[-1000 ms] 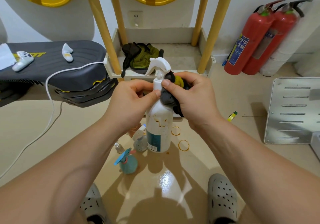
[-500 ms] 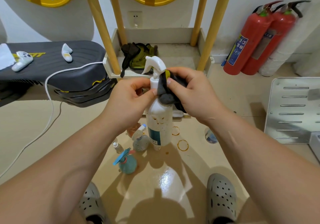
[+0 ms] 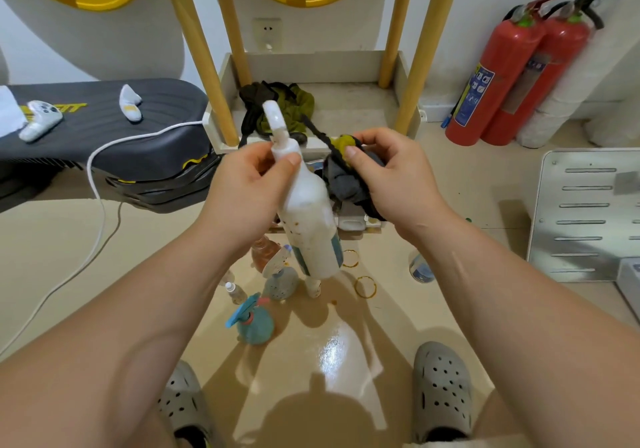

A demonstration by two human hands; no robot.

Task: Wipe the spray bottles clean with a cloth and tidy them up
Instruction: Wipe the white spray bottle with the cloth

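My left hand (image 3: pixel 247 184) grips the neck of a large white spray bottle (image 3: pixel 310 219), which is lifted off the floor and tilted, its base toward me and its brown-spotted side showing. A dark grey and yellow cloth (image 3: pixel 346 177) is bunched in my right hand (image 3: pixel 391 177), just right of the bottle and apart from it. On the floor below stand a teal spray bottle (image 3: pixel 254 323), a speckled grey one (image 3: pixel 280 278), a tiny clear one (image 3: pixel 235 293) and an orange-pink one (image 3: pixel 265 248).
A white shelf tray (image 3: pixel 408 80) with yellow posts stands ahead, another cloth (image 3: pixel 277 108) lying in it. Two red fire extinguishers (image 3: pixel 502 70) are at the right wall, a metal panel (image 3: pixel 588 212) right, a dark bench (image 3: pixel 104 129) with a cable left. My shoes frame the wet floor.
The white bottle has been lifted and tilted, its nozzle swinging away from me. My right hand has drawn the cloth off the bottle's neck to the right.
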